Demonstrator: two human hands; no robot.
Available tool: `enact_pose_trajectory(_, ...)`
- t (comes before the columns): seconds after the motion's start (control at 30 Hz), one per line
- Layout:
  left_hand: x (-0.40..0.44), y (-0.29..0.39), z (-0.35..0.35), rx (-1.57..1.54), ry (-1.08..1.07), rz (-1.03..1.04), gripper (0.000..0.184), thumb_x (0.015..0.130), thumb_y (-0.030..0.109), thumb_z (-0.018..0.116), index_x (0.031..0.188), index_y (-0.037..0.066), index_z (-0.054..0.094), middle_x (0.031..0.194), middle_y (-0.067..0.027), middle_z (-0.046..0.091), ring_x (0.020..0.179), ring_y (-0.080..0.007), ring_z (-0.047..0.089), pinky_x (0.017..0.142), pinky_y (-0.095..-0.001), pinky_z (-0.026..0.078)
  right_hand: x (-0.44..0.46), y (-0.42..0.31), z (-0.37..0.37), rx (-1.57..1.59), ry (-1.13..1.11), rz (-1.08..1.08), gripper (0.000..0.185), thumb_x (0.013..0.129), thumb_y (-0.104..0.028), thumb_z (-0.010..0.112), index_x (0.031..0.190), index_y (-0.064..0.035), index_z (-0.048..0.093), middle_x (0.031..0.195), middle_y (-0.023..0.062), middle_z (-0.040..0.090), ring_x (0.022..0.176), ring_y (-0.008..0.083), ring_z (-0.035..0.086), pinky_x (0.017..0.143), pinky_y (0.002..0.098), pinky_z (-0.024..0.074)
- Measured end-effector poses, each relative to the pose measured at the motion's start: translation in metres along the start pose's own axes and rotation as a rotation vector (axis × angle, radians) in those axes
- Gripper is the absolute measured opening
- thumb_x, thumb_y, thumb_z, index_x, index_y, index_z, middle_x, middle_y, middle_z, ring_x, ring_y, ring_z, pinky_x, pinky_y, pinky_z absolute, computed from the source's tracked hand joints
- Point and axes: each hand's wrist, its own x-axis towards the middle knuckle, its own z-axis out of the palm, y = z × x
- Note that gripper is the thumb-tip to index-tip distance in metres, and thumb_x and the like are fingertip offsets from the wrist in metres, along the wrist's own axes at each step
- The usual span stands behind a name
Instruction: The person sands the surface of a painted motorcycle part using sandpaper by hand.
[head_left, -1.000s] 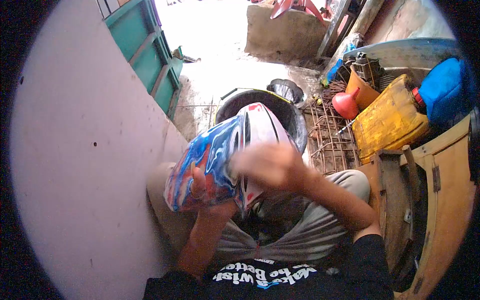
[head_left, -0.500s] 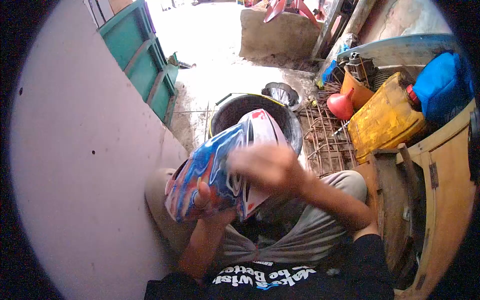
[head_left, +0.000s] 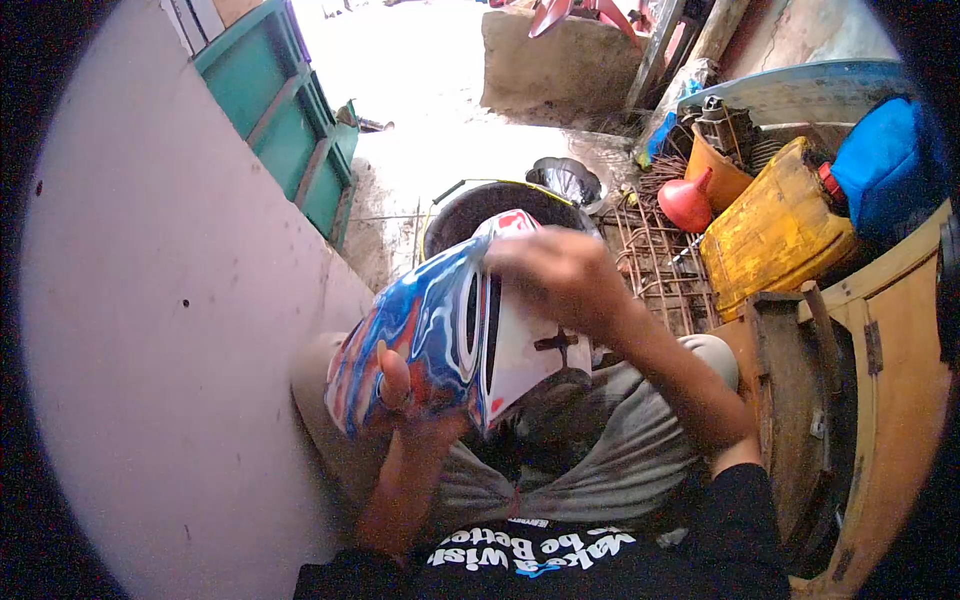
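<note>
A curved, helmet-like shell with swirled blue, red and white paint rests tilted over my lap. Its right part is white, with a dark cross-shaped mark and dark slots along the edge. My left hand supports it from below, thumb up against the painted side and the other fingers mostly hidden underneath. On the upper edge, my right hand is closed with bent fingertips against the surface, slightly blurred. Whatever lies under those fingertips cannot be made out. Beyond the shell stands a dark bucket with a yellowish rim.
A wall panel runs close on my left, with a green door panel farther ahead. To the right are rusty wire mesh, a red funnel, a yellow jerrycan and a wooden cabinet. A dark scalloped bowl sits behind the bucket.
My right hand has moved up and slightly right along the shell, uncovering the white part with the cross-shaped mark. The shell has shifted slightly; my left hand keeps its hold.
</note>
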Motion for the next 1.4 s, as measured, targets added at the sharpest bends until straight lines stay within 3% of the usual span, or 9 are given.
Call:
enact_pose_trajectory(0.2, -0.018, -0.005, -0.057, -0.415, 0.053, 0.000, 0.111, 0.079, 0.077, 0.073, 0.155, 0.003, 0.040, 0.146, -0.0165, 0.057, 0.136, -0.0321, 0.055, 0.115, -0.0512, 0.045, -0.001, -0.078, 0.000, 0.169, 0.057, -0.391, 0.016, 0.088, -0.016, 0.067, 0.102, -0.0115, 0.074, 0.113, 0.0075, 0.075, 0.100, 0.0216, 0.075, 0.086, 0.0369, 0.0626)
enact_pose_trajectory(0.23, -0.008, 0.002, -0.021, 0.145, 0.153, 0.033, 0.111, 0.080, 0.077, 0.072, 0.155, 0.002, 0.039, 0.149, -0.0191, 0.055, 0.137, -0.0338, 0.054, 0.116, -0.0531, 0.044, -0.003, -0.066, 0.004, 0.114, 0.062, -0.307, 0.017, 0.087, -0.016, 0.068, 0.102, -0.0117, 0.073, 0.111, 0.0072, 0.075, 0.098, 0.0220, 0.075, 0.085, 0.0372, 0.0625)
enact_pose_trajectory(0.33, 0.008, 0.004, 0.011, -0.054, 0.006, 0.070, 0.107, 0.085, 0.075, 0.068, 0.154, -0.001, 0.039, 0.148, -0.0209, 0.055, 0.133, -0.0350, 0.058, 0.113, -0.0515, 0.048, 0.003, -0.008, 0.000, -0.021, -0.037, 0.057, 0.021, 0.085, -0.014, 0.070, 0.105, -0.0113, 0.072, 0.106, 0.0090, 0.076, 0.094, 0.0255, 0.076, 0.082, 0.0381, 0.0622)
enact_pose_trajectory(0.53, -0.004, -0.007, -0.034, 0.022, 0.110, 0.057, 0.103, 0.088, 0.074, 0.065, 0.153, -0.002, 0.040, 0.146, -0.0211, 0.056, 0.132, -0.0342, 0.058, 0.113, -0.0523, 0.047, -0.002, -0.067, 0.008, 0.203, 0.090, -0.346, 0.019, 0.091, -0.015, 0.066, 0.108, -0.0103, 0.073, 0.108, 0.0092, 0.076, 0.095, 0.0229, 0.076, 0.083, 0.0364, 0.0619)
enact_pose_trajectory(0.67, 0.001, 0.004, 0.013, -0.092, 0.150, 0.042, 0.101, 0.088, 0.074, 0.065, 0.151, -0.002, 0.043, 0.143, -0.0197, 0.058, 0.129, -0.0337, 0.059, 0.112, -0.0531, 0.047, 0.006, -0.014, -0.004, -0.014, -0.039, 0.084, 0.020, 0.091, -0.012, 0.065, 0.109, -0.0098, 0.073, 0.109, 0.0109, 0.076, 0.095, 0.0251, 0.076, 0.081, 0.0400, 0.0626)
enact_pose_trajectory(0.8, 0.010, -0.001, 0.012, -0.086, 0.028, 0.047, 0.103, 0.087, 0.072, 0.068, 0.153, -0.001, 0.040, 0.145, -0.0196, 0.057, 0.132, -0.0331, 0.058, 0.113, -0.0524, 0.047, -0.002, -0.084, -0.001, 0.140, 0.054, -0.320, 0.018, 0.090, -0.012, 0.066, 0.106, -0.0097, 0.073, 0.113, 0.0059, 0.076, 0.100, 0.0236, 0.075, 0.088, 0.0387, 0.0631)
enact_pose_trajectory(1.0, 0.009, -0.004, 0.000, -0.069, -0.129, 0.029, 0.106, 0.085, 0.069, 0.074, 0.156, -0.001, 0.037, 0.147, -0.0193, 0.056, 0.135, -0.0321, 0.056, 0.114, -0.0514, 0.046, -0.001, -0.019, 0.002, -0.051, 0.022, 0.011, 0.017, 0.086, -0.010, 0.069, 0.103, -0.0091, 0.073, 0.106, 0.0115, 0.076, 0.093, 0.0265, 0.076, 0.079, 0.0392, 0.0629)
enact_pose_trajectory(1.13, -0.009, -0.044, -0.111, -1.670, 0.012, -0.399, 0.112, 0.082, 0.071, 0.076, 0.157, -0.001, 0.033, 0.149, -0.0187, 0.055, 0.133, -0.0343, 0.058, 0.113, -0.0520, 0.048, -0.002, -0.062, 0.006, 0.151, 0.095, -0.249, 0.018, 0.086, -0.011, 0.069, 0.104, -0.0086, 0.072, 0.103, 0.0115, 0.075, 0.090, 0.0270, 0.076, 0.076, 0.0397, 0.0629)
enact_pose_trajectory(1.4, -0.018, -0.025, -0.059, -0.921, 0.023, -0.196, 0.094, 0.084, 0.067, 0.076, 0.142, -0.002, 0.049, 0.142, -0.0157, 0.060, 0.125, -0.0276, 0.063, 0.109, -0.0481, 0.052, -0.006, -0.079, 0.002, 0.179, 0.089, -0.221, 0.023, 0.090, -0.012, 0.065, 0.112, -0.0067, 0.072, 0.109, 0.0101, 0.076, 0.101, 0.0263, 0.076, 0.089, 0.0398, 0.0625)
